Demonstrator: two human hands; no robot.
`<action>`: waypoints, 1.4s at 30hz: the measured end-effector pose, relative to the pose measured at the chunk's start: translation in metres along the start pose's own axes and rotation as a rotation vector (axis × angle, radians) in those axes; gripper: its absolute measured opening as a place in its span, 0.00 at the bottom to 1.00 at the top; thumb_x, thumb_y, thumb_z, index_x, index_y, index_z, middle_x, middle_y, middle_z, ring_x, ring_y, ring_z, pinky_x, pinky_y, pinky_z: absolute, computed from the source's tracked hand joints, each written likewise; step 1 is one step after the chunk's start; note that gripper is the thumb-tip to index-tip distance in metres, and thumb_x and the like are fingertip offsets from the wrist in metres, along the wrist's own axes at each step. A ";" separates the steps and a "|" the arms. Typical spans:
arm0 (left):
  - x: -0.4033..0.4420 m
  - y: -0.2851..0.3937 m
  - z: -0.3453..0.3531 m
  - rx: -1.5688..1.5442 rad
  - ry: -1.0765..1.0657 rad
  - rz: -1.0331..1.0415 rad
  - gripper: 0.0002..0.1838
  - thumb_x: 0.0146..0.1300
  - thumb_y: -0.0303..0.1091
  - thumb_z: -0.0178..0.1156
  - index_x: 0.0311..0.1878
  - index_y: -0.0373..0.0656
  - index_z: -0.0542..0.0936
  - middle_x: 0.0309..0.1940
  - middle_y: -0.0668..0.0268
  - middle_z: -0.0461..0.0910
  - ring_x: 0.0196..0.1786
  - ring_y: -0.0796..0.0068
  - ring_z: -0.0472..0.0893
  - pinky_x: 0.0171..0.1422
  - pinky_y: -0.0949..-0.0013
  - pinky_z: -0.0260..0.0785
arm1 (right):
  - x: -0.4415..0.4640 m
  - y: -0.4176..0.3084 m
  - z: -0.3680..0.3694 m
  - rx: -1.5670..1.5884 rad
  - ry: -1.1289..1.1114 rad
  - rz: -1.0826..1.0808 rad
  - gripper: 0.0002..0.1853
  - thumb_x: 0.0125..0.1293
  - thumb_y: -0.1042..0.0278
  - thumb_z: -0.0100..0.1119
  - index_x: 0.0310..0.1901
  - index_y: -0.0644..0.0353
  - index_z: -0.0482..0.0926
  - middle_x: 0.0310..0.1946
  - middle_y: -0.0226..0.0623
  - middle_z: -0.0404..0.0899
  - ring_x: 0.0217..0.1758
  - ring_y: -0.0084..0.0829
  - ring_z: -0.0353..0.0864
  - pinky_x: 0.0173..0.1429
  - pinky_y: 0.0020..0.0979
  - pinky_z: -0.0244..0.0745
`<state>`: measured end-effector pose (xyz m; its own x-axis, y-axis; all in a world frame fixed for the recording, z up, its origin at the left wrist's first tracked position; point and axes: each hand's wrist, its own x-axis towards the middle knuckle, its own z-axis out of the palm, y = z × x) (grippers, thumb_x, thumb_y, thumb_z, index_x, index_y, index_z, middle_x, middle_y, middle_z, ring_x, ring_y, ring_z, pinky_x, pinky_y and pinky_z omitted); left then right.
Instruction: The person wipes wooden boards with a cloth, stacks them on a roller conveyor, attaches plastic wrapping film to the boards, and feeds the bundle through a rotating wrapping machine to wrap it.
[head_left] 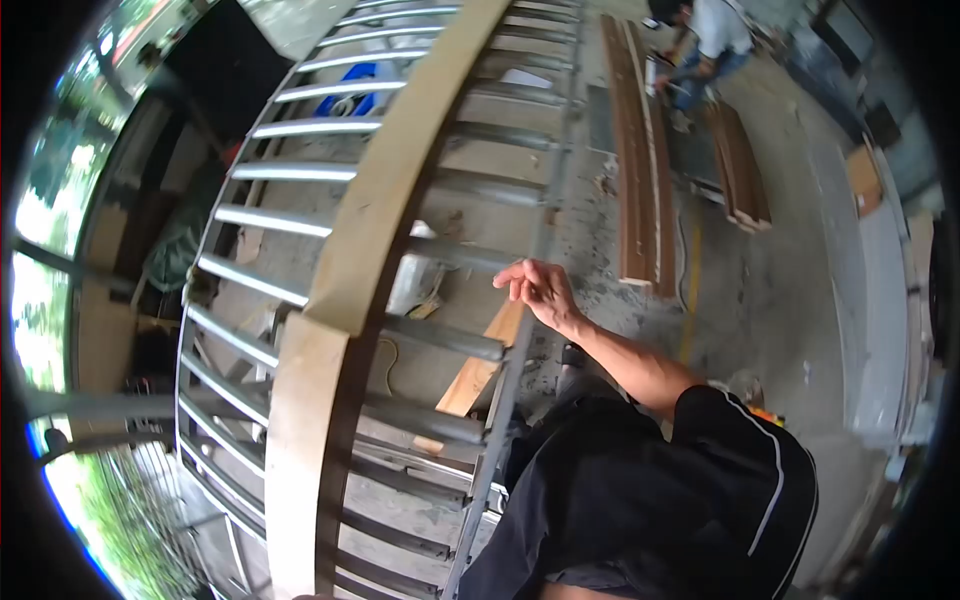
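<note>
My right hand (541, 292) hangs over the near side rail of a roller conveyor (500, 395), fingers loosely bent and apart, with nothing visible in them. Left of it, a long pale wooden board (400, 170) with a dark side face lies along the rollers. A second pale board (300, 410) meets its end and runs to the bottom edge. At that edge a sliver of skin shows on the board, possibly my left hand (311, 597); its fingers are hidden. Below the rollers, a light wood strip (470, 385) slants near my right hand.
A blue crate (350, 90) is visible between the far rollers. Long brown boards (635, 150) lie on the right, with a shorter brown stack (738, 165) beside them. Another person (712, 45) bends there. Large pale panels (865, 300) line the right side.
</note>
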<state>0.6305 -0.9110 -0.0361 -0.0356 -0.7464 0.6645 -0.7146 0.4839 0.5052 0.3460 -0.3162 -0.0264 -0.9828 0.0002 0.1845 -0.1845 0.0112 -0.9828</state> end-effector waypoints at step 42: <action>-0.658 0.517 0.015 -0.213 -2.356 1.664 0.22 0.61 0.52 0.51 0.31 0.40 0.81 0.28 0.52 0.81 0.36 0.50 0.81 0.43 0.53 0.72 | -0.262 0.165 -0.345 -0.219 0.933 0.645 0.10 0.68 0.61 0.54 0.41 0.58 0.72 0.28 0.31 0.77 0.29 0.22 0.76 0.33 0.25 0.72</action>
<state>0.2743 -0.1764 -0.2209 -0.2339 0.7873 -0.5705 0.4171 0.6113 0.6726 0.5735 0.0304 -0.2334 -0.4939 0.8066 -0.3248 0.4450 -0.0864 -0.8913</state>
